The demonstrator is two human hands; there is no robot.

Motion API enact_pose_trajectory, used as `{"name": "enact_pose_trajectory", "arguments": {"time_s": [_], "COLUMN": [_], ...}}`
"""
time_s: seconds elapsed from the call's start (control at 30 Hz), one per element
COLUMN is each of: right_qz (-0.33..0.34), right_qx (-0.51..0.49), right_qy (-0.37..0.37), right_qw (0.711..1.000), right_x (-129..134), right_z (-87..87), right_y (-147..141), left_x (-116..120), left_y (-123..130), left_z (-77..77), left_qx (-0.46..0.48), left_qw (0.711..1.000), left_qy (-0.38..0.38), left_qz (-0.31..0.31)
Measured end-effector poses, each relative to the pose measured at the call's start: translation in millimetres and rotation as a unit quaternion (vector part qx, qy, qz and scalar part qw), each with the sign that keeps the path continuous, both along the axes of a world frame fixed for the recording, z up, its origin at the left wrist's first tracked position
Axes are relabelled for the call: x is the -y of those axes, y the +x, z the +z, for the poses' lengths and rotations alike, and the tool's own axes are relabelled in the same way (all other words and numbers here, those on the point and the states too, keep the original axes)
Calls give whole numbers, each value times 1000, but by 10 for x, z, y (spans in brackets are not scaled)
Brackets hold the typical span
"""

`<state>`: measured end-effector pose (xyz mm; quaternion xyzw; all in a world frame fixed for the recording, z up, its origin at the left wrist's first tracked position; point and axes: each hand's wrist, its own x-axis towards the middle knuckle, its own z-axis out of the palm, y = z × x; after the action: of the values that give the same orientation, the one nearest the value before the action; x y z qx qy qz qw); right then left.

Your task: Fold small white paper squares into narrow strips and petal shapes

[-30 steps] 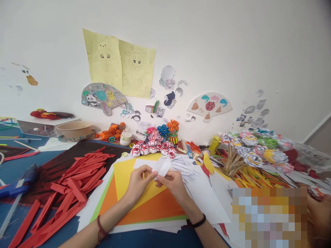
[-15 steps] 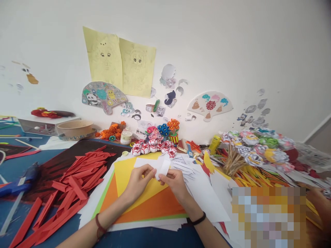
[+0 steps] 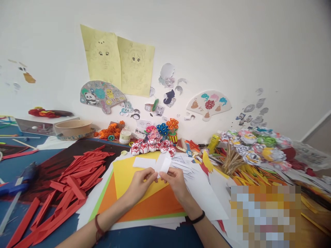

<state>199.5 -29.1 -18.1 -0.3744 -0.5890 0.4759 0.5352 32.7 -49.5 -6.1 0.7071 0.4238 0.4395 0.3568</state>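
Note:
Over a stack of coloured sheets, a folded piece of white paper (image 3: 163,163) is held upright between my two hands. My left hand (image 3: 143,182) pinches its lower left corner between thumb and fingertips. On the other side, my right hand (image 3: 175,182) grips its lower right edge, thumb in front. The two thumbs nearly meet at the bottom of the fold. Behind my left hand, a white paper strip (image 3: 144,162) lies on a yellow sheet (image 3: 124,177). An orange sheet (image 3: 152,206) is under the yellow one.
Folded red paper strips (image 3: 74,186) are heaped at left, beside a blue glue gun (image 3: 20,181). White paper slips (image 3: 184,167) lie right of my hands. Paper flowers (image 3: 152,146) stand at the back, with a stick-stemmed bunch (image 3: 248,148) at right. A pixelated patch hides the lower right.
My left fingers have shifted to the paper's lower corner, so the strip behind shows more. A person's hand at the right edge has left the view. The camera has turned slightly right.

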Motion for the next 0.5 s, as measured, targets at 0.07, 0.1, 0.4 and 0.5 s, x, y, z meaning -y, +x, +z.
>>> {"name": "enact_pose_trajectory", "arguments": {"time_s": [0.07, 0.1, 0.4, 0.5], "right_qz": [-3, -5, 6, 57], "right_qx": [-1, 0, -11, -1], "right_qy": [1, 1, -14, -45], "right_qw": [1000, 1000, 1000, 997], "right_x": [-1, -1, -25, -75], "right_z": [3, 0, -21, 12], "right_y": [3, 3, -12, 63], "left_x": [9, 13, 5, -55], "left_y": [2, 5, -12, -112], "left_z": [9, 16, 50, 90], "left_qx": [-7, -9, -26, -57], "left_qw": [1000, 1000, 1000, 998], "left_qy": [-7, -5, 6, 11], "left_qz": [-9, -13, -7, -24]}}
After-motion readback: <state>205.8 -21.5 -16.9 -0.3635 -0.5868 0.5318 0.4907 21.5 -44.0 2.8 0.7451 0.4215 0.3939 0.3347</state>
